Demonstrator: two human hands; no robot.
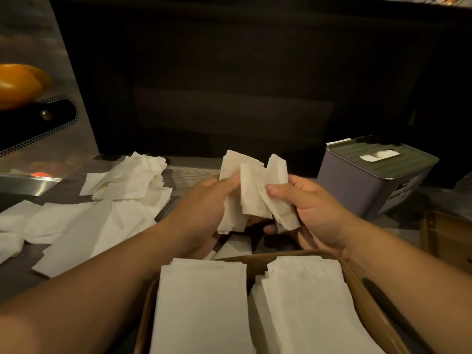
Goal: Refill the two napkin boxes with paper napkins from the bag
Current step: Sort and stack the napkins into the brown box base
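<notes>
Above brown bag (362,284) of white napkin stacks (201,302): left hand (201,200), right hand (314,210) pinching fanned white folded paper napkins (252,190); grey metal napkin box (370,175) label unreadable.

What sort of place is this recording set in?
Probably a restaurant or café service counter. Both hands hold a bunch of napkins above a brown box of stacked napkins, a lidded napkin dispenser stands to the right, and stainless-steel equipment stands at the left.
</notes>
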